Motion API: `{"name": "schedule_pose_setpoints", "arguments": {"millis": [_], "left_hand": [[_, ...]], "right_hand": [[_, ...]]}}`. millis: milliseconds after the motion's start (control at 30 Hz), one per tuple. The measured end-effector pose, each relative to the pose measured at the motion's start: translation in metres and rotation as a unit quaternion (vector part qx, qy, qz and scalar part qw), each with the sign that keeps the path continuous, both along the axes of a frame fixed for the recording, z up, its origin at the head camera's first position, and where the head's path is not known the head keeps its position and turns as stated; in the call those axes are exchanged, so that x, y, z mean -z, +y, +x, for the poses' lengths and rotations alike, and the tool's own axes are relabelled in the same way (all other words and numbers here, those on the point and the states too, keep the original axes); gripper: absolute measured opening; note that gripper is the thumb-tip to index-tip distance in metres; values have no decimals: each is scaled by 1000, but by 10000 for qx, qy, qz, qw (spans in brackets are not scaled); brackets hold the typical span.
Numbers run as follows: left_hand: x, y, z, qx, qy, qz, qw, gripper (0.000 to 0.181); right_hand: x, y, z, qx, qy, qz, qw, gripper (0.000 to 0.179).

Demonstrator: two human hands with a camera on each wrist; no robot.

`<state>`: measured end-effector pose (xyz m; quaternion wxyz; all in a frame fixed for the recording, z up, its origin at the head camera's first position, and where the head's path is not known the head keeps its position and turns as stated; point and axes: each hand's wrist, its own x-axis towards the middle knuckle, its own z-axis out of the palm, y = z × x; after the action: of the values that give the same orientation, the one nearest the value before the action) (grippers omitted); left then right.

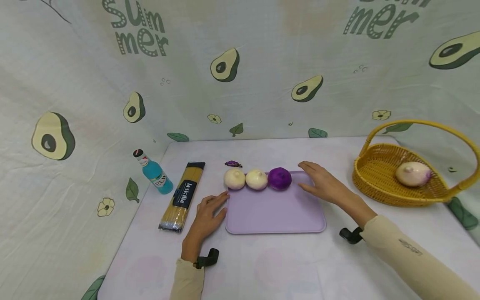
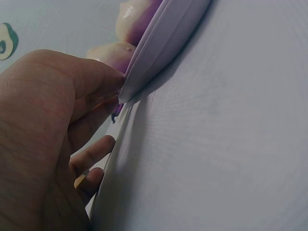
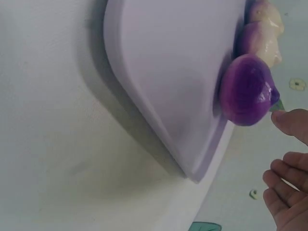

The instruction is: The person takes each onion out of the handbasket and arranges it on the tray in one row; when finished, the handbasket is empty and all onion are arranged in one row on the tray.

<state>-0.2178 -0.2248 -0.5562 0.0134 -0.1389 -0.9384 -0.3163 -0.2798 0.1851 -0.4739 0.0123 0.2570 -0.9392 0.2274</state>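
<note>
A lilac tray (image 1: 275,212) lies on the table with three onions along its far edge: a pale onion (image 1: 234,179), a second pale onion (image 1: 256,179) and a deep purple onion (image 3: 247,90). My left hand (image 1: 210,214) is at the tray's left side. Its fingertips (image 2: 115,79) touch the tray's rim near the far left corner, and the lower fingers are slightly bent. Beyond the right rim, my right hand (image 1: 322,183) is spread, thumb and fingers apart and holding nothing. In the right wrist view its thumb (image 3: 291,122) points toward the purple onion, with a gap between them.
A yellow wicker basket (image 1: 365,189) with a pale onion (image 1: 413,173) stands at the right. To the left are a pack of spaghetti (image 1: 182,196) and a blue bottle (image 1: 155,173). A small purple wrapped candy (image 1: 233,163) lies behind the tray.
</note>
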Motion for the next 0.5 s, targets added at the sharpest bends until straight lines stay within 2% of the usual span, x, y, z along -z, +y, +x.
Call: {"name": "schedule_pose_setpoints", "arguments": {"millis": [233,500], "left_hand": [[0,3,-2,-7,17,-3,10000,46],[0,3,1,-14,279,35,9996,47]], "right_hand": [[-1,10,4,86,134,34,9999,65],[-1,17,8,152,74,71,9998,65]]}}
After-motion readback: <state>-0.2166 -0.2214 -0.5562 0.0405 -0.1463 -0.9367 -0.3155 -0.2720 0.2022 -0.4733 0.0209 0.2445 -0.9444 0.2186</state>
